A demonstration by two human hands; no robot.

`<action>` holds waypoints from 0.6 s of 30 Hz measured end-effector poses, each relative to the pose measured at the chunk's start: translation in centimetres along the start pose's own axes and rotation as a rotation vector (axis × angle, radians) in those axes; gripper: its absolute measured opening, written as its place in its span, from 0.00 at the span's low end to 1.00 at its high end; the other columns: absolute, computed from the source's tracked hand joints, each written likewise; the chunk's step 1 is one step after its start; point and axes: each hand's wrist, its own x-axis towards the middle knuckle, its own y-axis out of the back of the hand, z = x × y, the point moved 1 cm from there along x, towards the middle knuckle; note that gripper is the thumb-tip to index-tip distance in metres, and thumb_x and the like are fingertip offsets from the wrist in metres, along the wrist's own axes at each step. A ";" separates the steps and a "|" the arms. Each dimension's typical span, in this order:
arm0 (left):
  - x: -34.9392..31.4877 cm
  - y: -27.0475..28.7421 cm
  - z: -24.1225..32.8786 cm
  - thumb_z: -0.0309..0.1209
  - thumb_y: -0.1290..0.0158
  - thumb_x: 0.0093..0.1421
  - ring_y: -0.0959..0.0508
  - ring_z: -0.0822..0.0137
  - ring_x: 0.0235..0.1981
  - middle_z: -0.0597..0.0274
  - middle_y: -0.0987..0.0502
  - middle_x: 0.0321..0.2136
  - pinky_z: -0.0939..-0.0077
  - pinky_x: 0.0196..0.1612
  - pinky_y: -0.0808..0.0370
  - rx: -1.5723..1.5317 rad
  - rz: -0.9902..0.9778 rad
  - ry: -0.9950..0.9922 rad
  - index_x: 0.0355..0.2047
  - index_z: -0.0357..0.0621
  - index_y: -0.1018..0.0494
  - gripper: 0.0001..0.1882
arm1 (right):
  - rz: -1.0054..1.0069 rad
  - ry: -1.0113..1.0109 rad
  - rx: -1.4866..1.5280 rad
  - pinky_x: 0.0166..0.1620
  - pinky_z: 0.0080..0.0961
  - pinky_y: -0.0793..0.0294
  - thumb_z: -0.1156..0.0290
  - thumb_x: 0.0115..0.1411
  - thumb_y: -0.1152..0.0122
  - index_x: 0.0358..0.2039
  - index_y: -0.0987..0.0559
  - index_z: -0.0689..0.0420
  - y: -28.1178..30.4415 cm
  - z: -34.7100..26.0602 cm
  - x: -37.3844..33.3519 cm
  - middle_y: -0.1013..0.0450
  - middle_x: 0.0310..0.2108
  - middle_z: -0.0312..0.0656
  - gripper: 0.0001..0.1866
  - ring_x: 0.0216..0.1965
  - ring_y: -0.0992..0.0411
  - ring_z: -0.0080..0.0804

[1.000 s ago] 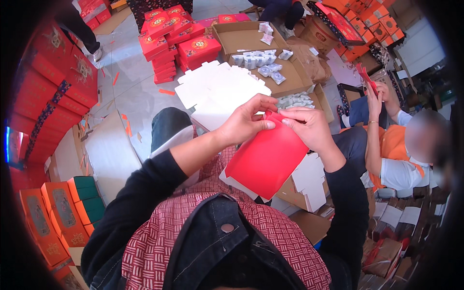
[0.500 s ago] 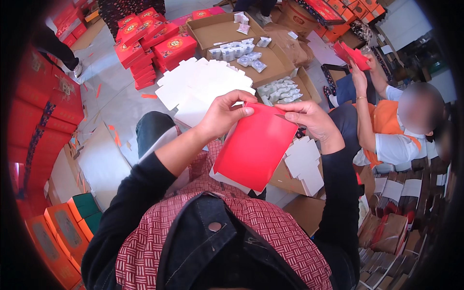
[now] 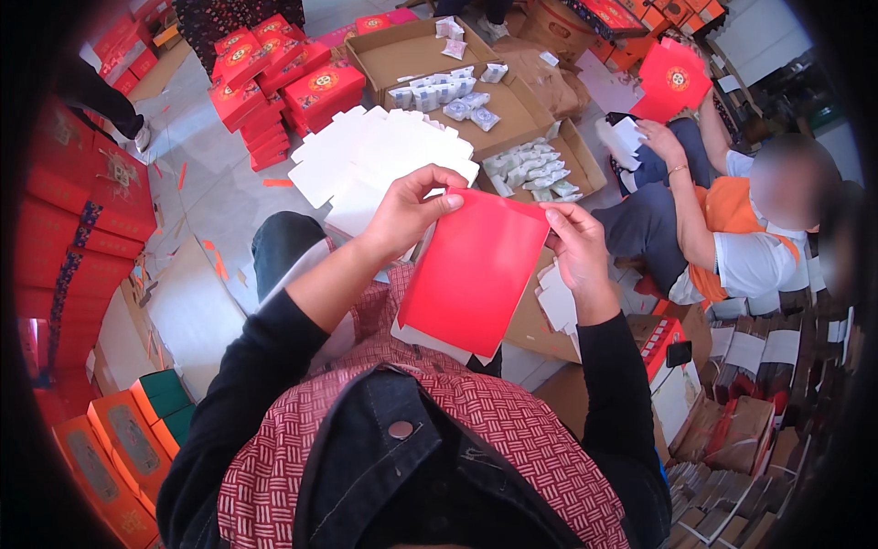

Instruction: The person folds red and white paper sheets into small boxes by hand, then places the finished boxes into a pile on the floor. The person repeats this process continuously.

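My left hand [image 3: 416, 212] pinches the top left corner of a red card sheet [image 3: 477, 274]. At the sheet's top right corner, my right hand [image 3: 578, 249] has its thumb and fingers closed on the edge. The sheet hangs tilted above my lap, and a narrow strip along its far edge looks folded. White card [image 3: 430, 342] peeks out beneath its near edge. Just beyond my left hand lies a pile of white die-cut cardboard blanks [image 3: 366, 165]. More white blanks [image 3: 558, 306] lie beside my right wrist, partly hidden by it.
Stacked red gift boxes [image 3: 322, 96] stand ahead to the left. Open brown cartons [image 3: 512, 128] hold small white packets [image 3: 530, 166]. On the right a seated person [image 3: 741, 229] lifts a red printed card [image 3: 672, 78]. Red boxes [image 3: 101, 201] and orange boxes [image 3: 114, 439] line my left.
My right hand has shifted its hold to the sheet's corner, and its fingers are more upright. The sheet has moved slightly left. The neighbour's red card is opened out and raised.
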 end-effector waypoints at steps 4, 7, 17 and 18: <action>0.1 -0.1 0.1 0.24 0.48 0.58 0.29 0.73 0.42 0.63 0.27 0.39 0.76 0.50 0.33 0.037 -0.005 0.007 0.37 0.38 0.29 0.07 | 0.030 0.159 -0.204 0.43 0.19 0.28 0.77 0.58 0.44 0.36 0.24 0.65 0.3 0.4 0.5 0.25 0.37 0.43 0.07 0.38 0.28 0.22; 0.0 -0.2 -0.1 0.24 0.48 0.58 0.29 0.73 0.42 0.63 0.27 0.39 0.76 0.50 0.33 0.018 0.013 0.010 0.37 0.38 0.29 0.06 | 0.034 0.245 -0.233 0.45 0.20 0.30 0.78 0.57 0.43 0.37 0.24 0.65 -0.3 0.7 0.2 0.25 0.38 0.44 0.07 0.40 0.28 0.24; -0.1 0.6 -0.2 0.25 0.49 0.59 0.29 0.71 0.42 0.61 0.28 0.39 0.75 0.48 0.32 -0.022 -0.090 -0.022 0.35 0.39 0.30 0.05 | -0.034 0.398 -0.306 0.48 0.23 0.31 0.81 0.57 0.45 0.35 0.26 0.64 -1.8 1.3 -2.0 0.29 0.44 0.49 0.04 0.44 0.30 0.29; 0.3 1.2 0.2 0.27 0.47 0.58 0.29 0.71 0.42 0.61 0.28 0.38 0.74 0.48 0.32 0.181 -0.146 -0.006 0.36 0.39 0.31 0.07 | -0.045 0.404 -0.325 0.47 0.23 0.31 0.81 0.57 0.46 0.34 0.27 0.64 -2.0 1.2 -1.8 0.29 0.44 0.49 0.04 0.44 0.30 0.28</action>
